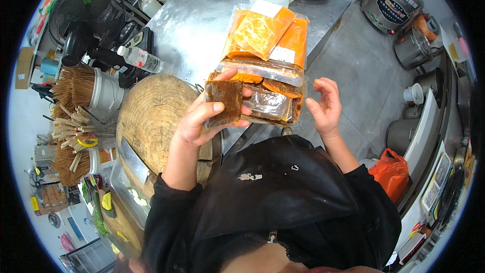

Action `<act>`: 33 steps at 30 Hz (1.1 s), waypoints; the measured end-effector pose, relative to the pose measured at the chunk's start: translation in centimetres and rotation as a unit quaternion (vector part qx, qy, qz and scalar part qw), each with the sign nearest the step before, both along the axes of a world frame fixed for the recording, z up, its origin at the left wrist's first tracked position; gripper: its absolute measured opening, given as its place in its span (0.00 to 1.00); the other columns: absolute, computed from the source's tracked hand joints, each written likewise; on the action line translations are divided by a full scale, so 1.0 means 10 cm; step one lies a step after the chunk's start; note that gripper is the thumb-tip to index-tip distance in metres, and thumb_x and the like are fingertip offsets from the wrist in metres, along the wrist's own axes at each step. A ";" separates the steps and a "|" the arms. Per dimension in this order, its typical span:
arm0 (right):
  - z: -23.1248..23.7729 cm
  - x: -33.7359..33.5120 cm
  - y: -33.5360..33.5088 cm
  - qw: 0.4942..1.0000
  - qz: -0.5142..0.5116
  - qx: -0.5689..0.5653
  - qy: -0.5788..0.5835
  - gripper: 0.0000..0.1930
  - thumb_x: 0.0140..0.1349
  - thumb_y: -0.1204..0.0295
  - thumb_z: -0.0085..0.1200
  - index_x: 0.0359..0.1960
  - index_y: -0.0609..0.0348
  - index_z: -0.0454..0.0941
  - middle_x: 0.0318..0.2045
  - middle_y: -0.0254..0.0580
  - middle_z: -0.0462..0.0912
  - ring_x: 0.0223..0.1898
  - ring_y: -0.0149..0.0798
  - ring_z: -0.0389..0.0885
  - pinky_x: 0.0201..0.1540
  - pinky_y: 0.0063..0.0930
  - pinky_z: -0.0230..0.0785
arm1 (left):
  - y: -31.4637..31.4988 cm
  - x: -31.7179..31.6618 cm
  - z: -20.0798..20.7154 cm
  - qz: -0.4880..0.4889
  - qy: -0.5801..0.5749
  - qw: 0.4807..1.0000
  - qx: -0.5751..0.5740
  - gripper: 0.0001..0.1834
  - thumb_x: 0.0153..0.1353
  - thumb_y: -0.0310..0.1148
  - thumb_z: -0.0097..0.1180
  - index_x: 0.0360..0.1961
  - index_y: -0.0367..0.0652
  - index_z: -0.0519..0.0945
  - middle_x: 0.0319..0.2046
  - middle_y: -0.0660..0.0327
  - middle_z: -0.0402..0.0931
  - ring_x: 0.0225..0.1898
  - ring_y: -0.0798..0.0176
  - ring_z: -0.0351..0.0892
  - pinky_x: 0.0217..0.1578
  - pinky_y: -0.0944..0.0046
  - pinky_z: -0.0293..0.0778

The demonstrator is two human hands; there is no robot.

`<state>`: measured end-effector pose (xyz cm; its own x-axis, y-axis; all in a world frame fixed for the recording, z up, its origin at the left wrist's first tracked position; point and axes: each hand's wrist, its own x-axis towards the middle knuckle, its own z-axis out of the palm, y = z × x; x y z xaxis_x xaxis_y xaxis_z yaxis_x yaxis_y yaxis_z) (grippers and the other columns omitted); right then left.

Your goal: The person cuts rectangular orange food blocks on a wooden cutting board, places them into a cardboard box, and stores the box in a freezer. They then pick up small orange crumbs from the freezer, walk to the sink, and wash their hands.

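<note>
The left hand (pixel 199 116) is closed on a brown sauce packet (pixel 223 102), thumb across its lower front and fingers curled round its right edge. Just beyond the grip, touching the packet's far side, lies a stack of clear pouches (pixel 273 78) with brown and orange filling; the orange pouches (pixel 262 33) sit at the far end of it. The stack rests on the edge of a steel table (pixel 197 25).

The right hand (pixel 326 106) is open and holds nothing, fingers loosely curled, just right of the stack and apart from it.

Left of the gripping hand is a round wooden chopping block (pixel 151 116). Further left stand tubs of skewers (pixel 76 88), a plastic bottle (pixel 141 58) and a black fan (pixel 86 12). Well to the right of the open hand, an orange bag (pixel 391 172) lies on the floor.
</note>
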<state>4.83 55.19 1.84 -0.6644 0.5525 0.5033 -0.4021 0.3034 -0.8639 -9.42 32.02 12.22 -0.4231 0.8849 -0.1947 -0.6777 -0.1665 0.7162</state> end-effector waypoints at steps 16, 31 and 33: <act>0.46 0.27 -0.11 0.988 0.125 0.086 -0.017 0.19 0.45 0.79 0.63 0.42 0.65 0.76 0.41 0.47 0.77 0.36 0.35 0.78 0.40 0.28 0.72 | 0.14 0.28 0.22 -0.001 0.565 0.815 -0.127 0.39 0.37 0.23 0.65 0.54 0.40 0.62 0.51 0.52 0.64 0.56 0.56 0.65 0.56 0.63 0.62; 0.71 0.18 -0.23 0.913 -0.003 0.403 0.069 0.18 0.37 0.79 0.63 0.36 0.62 0.77 0.34 0.45 0.78 0.24 0.41 0.77 0.24 0.28 0.67 | 0.17 0.29 0.23 -0.005 0.634 0.766 -0.107 0.42 0.40 0.25 0.64 0.60 0.38 0.61 0.58 0.53 0.61 0.59 0.55 0.64 0.56 0.60 0.64; 0.71 0.21 -0.22 0.908 -0.037 0.410 0.072 0.19 0.36 0.79 0.63 0.35 0.62 0.77 0.33 0.45 0.78 0.24 0.41 0.77 0.24 0.28 0.67 | 0.10 0.26 0.19 -0.011 0.600 0.787 -0.143 0.42 0.41 0.25 0.64 0.60 0.38 0.62 0.58 0.54 0.61 0.59 0.56 0.64 0.56 0.59 0.64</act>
